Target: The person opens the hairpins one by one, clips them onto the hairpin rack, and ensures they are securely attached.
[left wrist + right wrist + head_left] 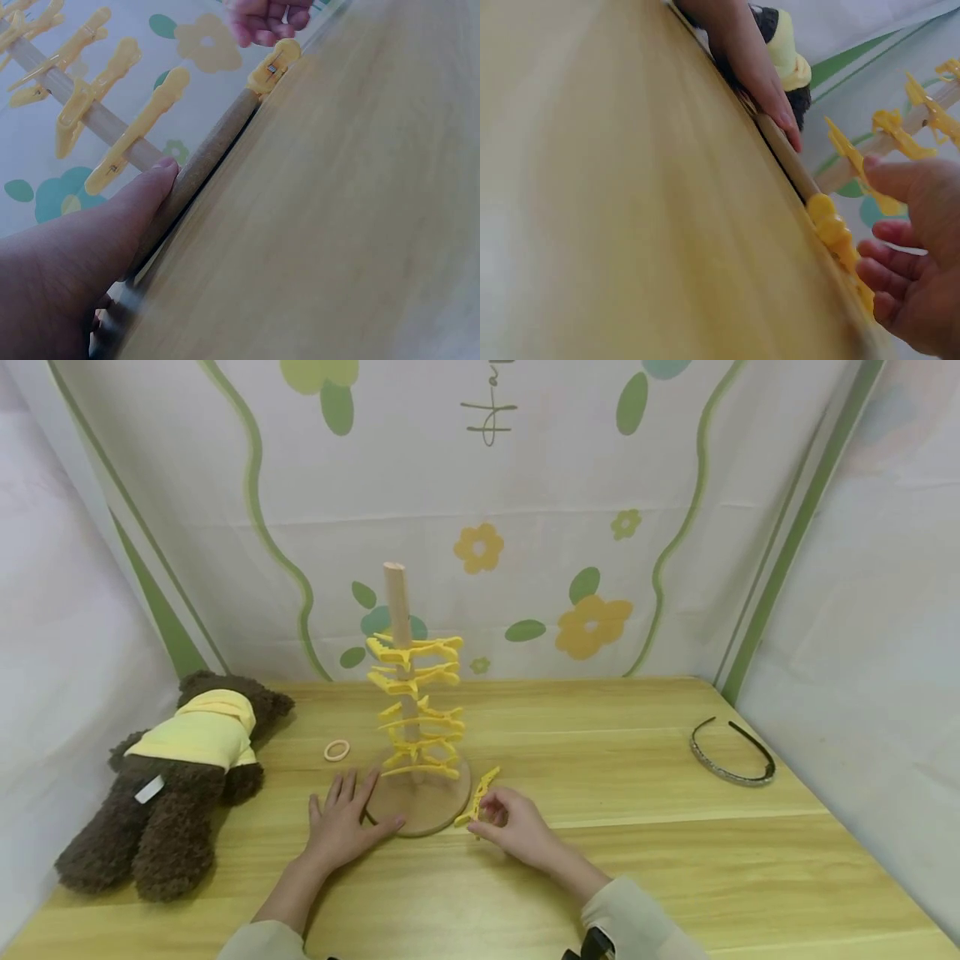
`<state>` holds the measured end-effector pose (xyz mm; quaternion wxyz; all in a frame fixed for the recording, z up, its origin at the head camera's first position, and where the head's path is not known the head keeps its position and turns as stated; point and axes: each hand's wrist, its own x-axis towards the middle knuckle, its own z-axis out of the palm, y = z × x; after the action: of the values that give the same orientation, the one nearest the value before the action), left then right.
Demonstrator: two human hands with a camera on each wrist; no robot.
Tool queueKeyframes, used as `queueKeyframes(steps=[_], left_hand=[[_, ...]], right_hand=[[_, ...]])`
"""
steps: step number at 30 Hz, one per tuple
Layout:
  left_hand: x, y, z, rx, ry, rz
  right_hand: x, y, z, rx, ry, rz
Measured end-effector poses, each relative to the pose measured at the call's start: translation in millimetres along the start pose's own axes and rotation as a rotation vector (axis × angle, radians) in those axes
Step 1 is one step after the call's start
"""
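Note:
A wooden post (397,597) rises from a round base (386,814), with several yellow alligator hair clips (435,649) clamped across it in tiers. My left hand (337,828) rests at the base's left front edge, fingers spread and thumb lying on top. One loose yellow hair clip (488,779) lies on the table beside the right side of the base. Close to this clip is my right hand (517,828), its fingers loosely bent. In the right wrist view a gap shows between thumb (889,176) and fingers, with nothing held there.
A brown teddy bear (198,735) in a yellow top lies on the left of the wooden table (600,760). A small pale ring (337,750) is behind my left hand. At the far right lies a dark headband (731,774). Patterned fabric walls enclose the table.

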<state>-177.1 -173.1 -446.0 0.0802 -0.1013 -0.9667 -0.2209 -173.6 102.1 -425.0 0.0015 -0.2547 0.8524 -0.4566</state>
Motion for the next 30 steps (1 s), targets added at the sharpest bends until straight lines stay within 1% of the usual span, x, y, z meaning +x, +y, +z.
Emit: queueKeyframes(steps=[4,7,11,16,22,24,27,30], left_hand=[[-0.8,-1.1,0.7,0.010,0.007,-0.004],[-1.0,-1.3,0.9,0.013,0.007,-0.006],[-0.9,-1.2,0.8,0.012,0.002,-0.007],[-0.9,-1.1,0.2,0.014,0.007,-0.006],[-0.9,-1.0,0.1,0.008,0.008,-0.004],[-0.9,-0.8,0.1,0.006,0.005,-0.004],[-0.5,-0.6,0.0,0.002,0.001,-0.004],[0.0,0.0,0.1,0.000,0.007,0.000]], right_hand=[[-3.6,2.5,6.5,-0.034,-0.016,0.020],[-4.5,3.3,8.9,-0.063,-0.003,0.025],[-4.7,2.2,10.5,-0.102,0.015,0.052],[-4.0,0.7,11.4,-0.129,0.031,0.069],[-2.5,3.6,9.4,-0.145,0.078,0.052],[-1.8,5.5,7.3,-0.141,0.100,0.067],[-1.2,7.9,2.9,-0.140,0.143,0.071],[-1.6,9.6,-3.4,-0.134,0.169,0.076]])
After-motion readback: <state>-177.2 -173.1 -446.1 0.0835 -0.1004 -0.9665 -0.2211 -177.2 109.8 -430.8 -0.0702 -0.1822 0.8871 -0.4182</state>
